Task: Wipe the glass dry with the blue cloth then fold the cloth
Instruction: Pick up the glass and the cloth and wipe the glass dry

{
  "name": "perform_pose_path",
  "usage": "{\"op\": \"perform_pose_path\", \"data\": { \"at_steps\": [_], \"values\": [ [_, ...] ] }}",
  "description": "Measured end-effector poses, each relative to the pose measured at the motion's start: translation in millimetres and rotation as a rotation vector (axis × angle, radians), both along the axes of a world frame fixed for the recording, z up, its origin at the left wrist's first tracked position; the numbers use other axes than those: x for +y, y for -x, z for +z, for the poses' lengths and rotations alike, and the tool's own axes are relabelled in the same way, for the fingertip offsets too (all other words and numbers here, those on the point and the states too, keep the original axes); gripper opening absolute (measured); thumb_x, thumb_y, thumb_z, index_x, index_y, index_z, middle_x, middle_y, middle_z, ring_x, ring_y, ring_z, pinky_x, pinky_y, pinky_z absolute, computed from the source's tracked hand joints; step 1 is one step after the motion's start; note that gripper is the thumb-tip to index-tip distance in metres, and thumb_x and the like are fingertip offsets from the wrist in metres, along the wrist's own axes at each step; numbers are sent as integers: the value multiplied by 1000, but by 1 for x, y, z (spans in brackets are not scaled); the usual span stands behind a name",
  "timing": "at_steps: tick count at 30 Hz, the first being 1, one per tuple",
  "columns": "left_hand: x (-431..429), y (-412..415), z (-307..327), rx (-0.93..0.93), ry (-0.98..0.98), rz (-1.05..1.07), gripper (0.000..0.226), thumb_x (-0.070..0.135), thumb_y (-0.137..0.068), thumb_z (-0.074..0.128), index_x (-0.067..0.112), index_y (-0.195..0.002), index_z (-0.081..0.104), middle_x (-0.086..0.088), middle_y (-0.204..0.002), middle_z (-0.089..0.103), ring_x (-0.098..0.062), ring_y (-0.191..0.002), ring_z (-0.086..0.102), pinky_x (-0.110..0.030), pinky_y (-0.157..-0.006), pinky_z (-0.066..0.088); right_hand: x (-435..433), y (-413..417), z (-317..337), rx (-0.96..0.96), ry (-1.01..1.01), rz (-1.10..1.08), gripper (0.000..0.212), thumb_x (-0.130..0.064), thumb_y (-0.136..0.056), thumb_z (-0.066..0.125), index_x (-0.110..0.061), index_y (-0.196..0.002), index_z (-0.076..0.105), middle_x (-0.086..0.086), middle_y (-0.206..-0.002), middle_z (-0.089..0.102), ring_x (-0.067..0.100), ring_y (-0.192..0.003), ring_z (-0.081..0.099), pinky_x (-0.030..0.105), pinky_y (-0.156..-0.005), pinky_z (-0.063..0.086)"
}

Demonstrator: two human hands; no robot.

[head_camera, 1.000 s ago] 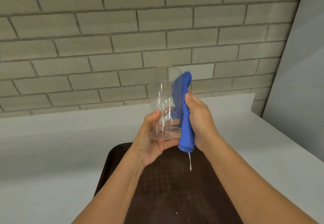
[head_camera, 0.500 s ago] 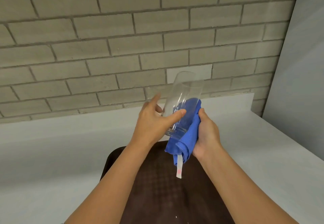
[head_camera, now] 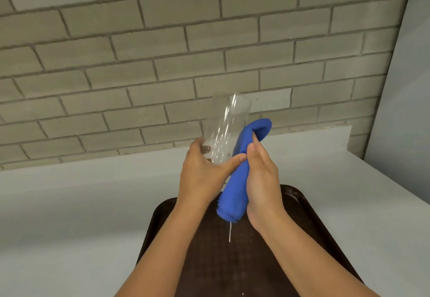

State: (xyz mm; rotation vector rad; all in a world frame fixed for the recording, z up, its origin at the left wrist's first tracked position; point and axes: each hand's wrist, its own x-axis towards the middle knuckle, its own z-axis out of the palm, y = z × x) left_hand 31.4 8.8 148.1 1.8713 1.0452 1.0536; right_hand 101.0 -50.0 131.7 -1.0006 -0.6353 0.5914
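A tall clear glass (head_camera: 226, 124) is held in the air, tilted with its mouth up and to the right. My left hand (head_camera: 202, 175) grips its lower part and hides the base. The blue cloth (head_camera: 239, 180) is bunched into a long roll pressed against the glass's right side. My right hand (head_camera: 263, 175) is closed around the cloth's middle, thumb on top. A thin white tag hangs from the cloth's lower end.
A dark brown tray (head_camera: 300, 206) lies on the white counter (head_camera: 69, 215) under my forearms, with small white specks on it. A grey brick wall (head_camera: 162, 52) stands behind, and a pale wall (head_camera: 404, 87) closes the right side.
The cloth has gone from wrapped under the glass's base to stretched up along its right side. My left hand has shifted its grip lower and both hands sit a little higher.
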Motion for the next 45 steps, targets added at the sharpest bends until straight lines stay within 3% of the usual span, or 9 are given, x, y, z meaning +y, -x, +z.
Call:
{"op": "perform_pose_path", "data": {
  "at_steps": [4, 8, 16, 23, 27, 32, 36, 42, 45],
  "values": [
    [9, 14, -5, -288, 358, -320, 81, 40, -56, 77, 19, -128, 47, 0, -109, 69, -14, -89, 68, -31, -71, 55, -3, 4, 5, -377, -90, 52, 33, -29, -94, 38, -55, -114, 39, -19, -145, 31, -20, -123, 29, -4, -94, 27],
    [11, 19, -9, -477, 499, -566, 75, 34, -58, 76, 12, -125, 51, -3, -95, 73, -20, -87, 70, -35, -68, 57, 13, -7, 33, -652, -126, -24, 42, -25, -95, 36, -48, -129, 24, -18, -148, 19, -11, -134, 16, 3, -105, 17],
    [14, 18, -5, -560, 544, -727, 61, 46, -37, 84, 20, -91, 72, 2, -90, 75, -22, -80, 71, -38, -66, 59, 17, -16, 30, -185, 30, 83, 43, -41, -94, 30, -19, -125, 51, 3, -100, 67, 13, -86, 66, 27, -76, 56],
    [20, 20, -16, -621, 640, -729, 32, 39, -66, 64, 19, -89, 74, -2, -84, 76, -16, -78, 71, -31, -63, 57, -9, 20, -2, -687, -38, 21, 39, -31, -95, 28, -56, -123, 16, -19, -151, 14, -9, -137, 9, 19, -116, 12],
    [18, 20, -18, -678, 685, -771, 30, 38, -70, 63, 19, -90, 74, -3, -87, 76, -16, -83, 72, -32, -64, 57, 11, 8, 27, -1057, 35, -167, 45, -27, -94, 30, -32, -138, 19, -12, -150, -1, 3, -137, -8, 21, -112, -2],
    [21, 18, -14, -666, 701, -737, 86, 44, -42, 84, 5, -115, 60, -15, -101, 70, -30, -92, 69, -45, -76, 58, 39, -15, 58, -599, 76, -22, 44, -30, -97, 28, -29, -140, 24, 0, -153, 23, 16, -140, 21, 25, -112, 16],
    [27, 19, -15, -607, 634, -787, 71, 46, -43, 82, 11, -102, 67, -8, -89, 74, -24, -83, 70, -41, -71, 58, 30, -14, 27, -154, 136, 116, 43, -41, -94, 31, -23, -131, 44, 13, -126, 58, 28, -106, 60, 47, -92, 50],
    [27, 9, -25, -281, 477, -574, 38, 44, -51, 70, 24, -84, 71, 5, -65, 73, -12, -61, 69, -26, -51, 55, 19, -18, -17, 380, 90, 185, 41, -38, -94, 33, -7, -100, 58, 10, -89, 59, 22, -83, 57, 45, -100, 42],
    [22, 1, -25, -168, 367, -556, 41, 36, -60, 74, 20, -97, 69, 12, -59, 72, -1, -57, 66, -13, -49, 50, 11, -15, -27, 481, 58, 220, 38, -35, -94, 35, -6, -89, 60, 11, -78, 61, 23, -72, 64, 34, -71, 54]
  ]
}}
